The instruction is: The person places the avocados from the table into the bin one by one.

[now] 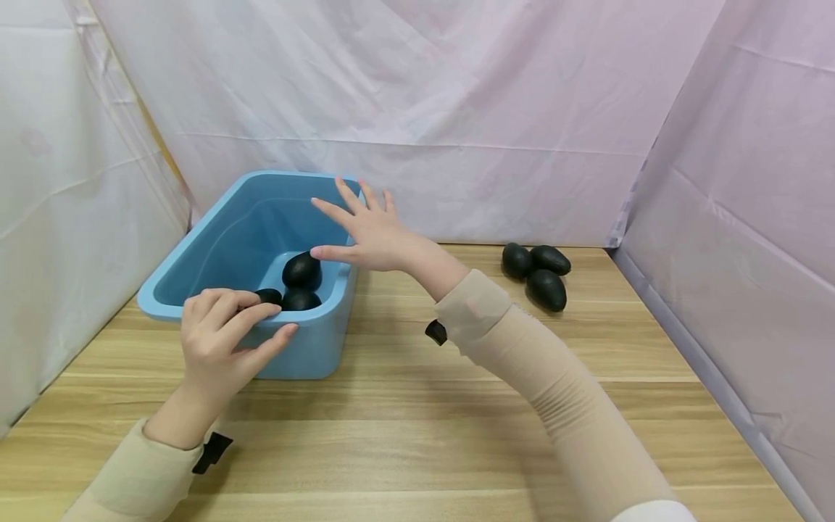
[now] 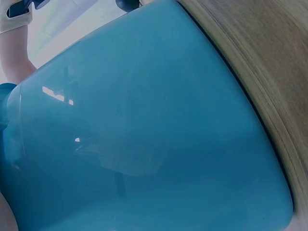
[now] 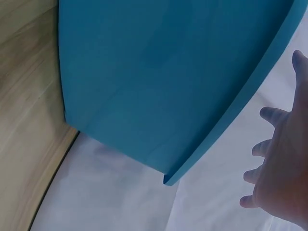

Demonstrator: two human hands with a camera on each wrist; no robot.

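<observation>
Head view: blue tub (image 1: 196, 268) holds three avocados (image 1: 301, 270); left hand (image 1: 218, 337) grips its rim, right hand (image 1: 365, 228) spread wide.

A plain blue tub (image 1: 196, 254) is seen under the fingers, black avocados (image 1: 301, 272) just below the fingertips, on a pale wood-grained table (image 1: 404, 406), beige sleeves (image 1: 554, 377) worn.

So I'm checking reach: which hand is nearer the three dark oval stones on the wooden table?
Right. The right hand hovers open over the blue plastic bin, left of the stones; the left hand grips the bin's near rim, farther away.
</observation>
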